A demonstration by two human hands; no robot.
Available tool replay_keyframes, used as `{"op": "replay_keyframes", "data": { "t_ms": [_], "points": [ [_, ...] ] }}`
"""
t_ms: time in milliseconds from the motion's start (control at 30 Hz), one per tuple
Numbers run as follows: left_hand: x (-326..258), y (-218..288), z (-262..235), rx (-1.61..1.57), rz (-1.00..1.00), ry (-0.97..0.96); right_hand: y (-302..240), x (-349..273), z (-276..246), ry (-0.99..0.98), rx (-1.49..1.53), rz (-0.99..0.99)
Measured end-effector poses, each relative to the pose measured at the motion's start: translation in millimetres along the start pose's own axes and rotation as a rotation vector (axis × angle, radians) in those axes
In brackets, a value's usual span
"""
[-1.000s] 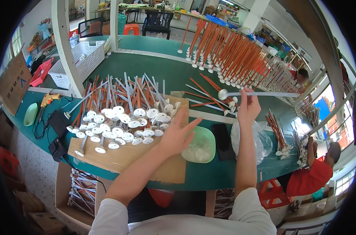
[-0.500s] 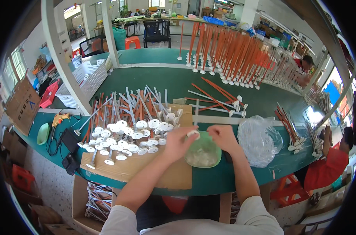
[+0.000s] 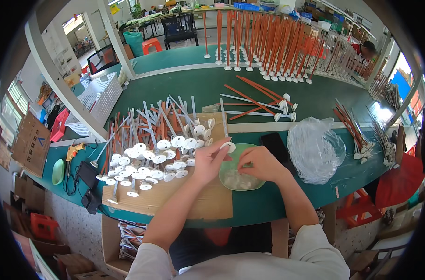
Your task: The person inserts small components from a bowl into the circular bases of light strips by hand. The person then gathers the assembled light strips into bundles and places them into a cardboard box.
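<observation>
My left hand [image 3: 208,161] is closed round a grey strip [image 3: 223,114] with a white round base [image 3: 228,147]. The strip points away from me, and the base faces up at my fingertips. My right hand [image 3: 263,163] hangs over the pale green bowl [image 3: 255,185], its thumb and fingers pinched together. Whatever lies between those fingertips is too small to make out. Small clear or whitish pieces lie in the bowl. To the left, a heap of red and grey strips with white round bases [image 3: 170,155] covers a cardboard sheet [image 3: 208,205].
A clear plastic bag [image 3: 315,149] and a dark phone-like slab [image 3: 274,145] lie right of the bowl. Red strips [image 3: 268,46] stand upright in rows at the back. A glue gun [image 3: 73,151] and white basket [image 3: 102,100] are at left; a red-clad person [image 3: 401,182] sits at right.
My right hand has come down over the bowl and its fingers are now pinched there. My left hand keeps hold of the strip with the white base. The whole view has shifted slightly.
</observation>
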State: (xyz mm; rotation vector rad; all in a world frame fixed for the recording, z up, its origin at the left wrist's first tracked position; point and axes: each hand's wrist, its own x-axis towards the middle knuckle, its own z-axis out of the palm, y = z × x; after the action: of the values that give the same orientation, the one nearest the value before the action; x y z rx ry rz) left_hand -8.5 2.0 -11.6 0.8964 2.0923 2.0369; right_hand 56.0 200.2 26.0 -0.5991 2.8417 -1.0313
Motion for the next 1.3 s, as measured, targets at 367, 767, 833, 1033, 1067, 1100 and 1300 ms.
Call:
{"op": "replay_keyframes", "data": {
  "t_ms": [367,767,833,1033,1067,1100,1300],
  "points": [
    [9.9,2.8,3.8,-0.115,0.027,0.056,0.3,14.1,4.1,0.439,0.318,0.089],
    [1.6,4.2,4.4,-0.238,0.036,-0.053,-6.6,8.5,11.4,0.617,0.436,0.078],
    [-1.3,7.0,4.8,-0.296,-0.007,-0.068,-9.6,7.3,12.8,0.659,0.395,0.056],
    [-4.7,12.9,5.7,-0.351,0.077,-0.29,-23.4,8.6,22.1,0.838,0.322,-0.01],
    [-5.7,13.4,5.0,-0.298,0.091,-0.364,-24.8,8.3,21.6,0.879,0.25,-0.037],
    [-4.9,12.3,5.5,-0.301,0.095,-0.369,-25.4,7.9,20.6,0.918,0.179,-0.065],
    [-3.9,15.1,8.1,-0.252,0.126,-0.345,-23.9,5.0,16.1,1.002,-0.054,-0.199]
  ]
}}
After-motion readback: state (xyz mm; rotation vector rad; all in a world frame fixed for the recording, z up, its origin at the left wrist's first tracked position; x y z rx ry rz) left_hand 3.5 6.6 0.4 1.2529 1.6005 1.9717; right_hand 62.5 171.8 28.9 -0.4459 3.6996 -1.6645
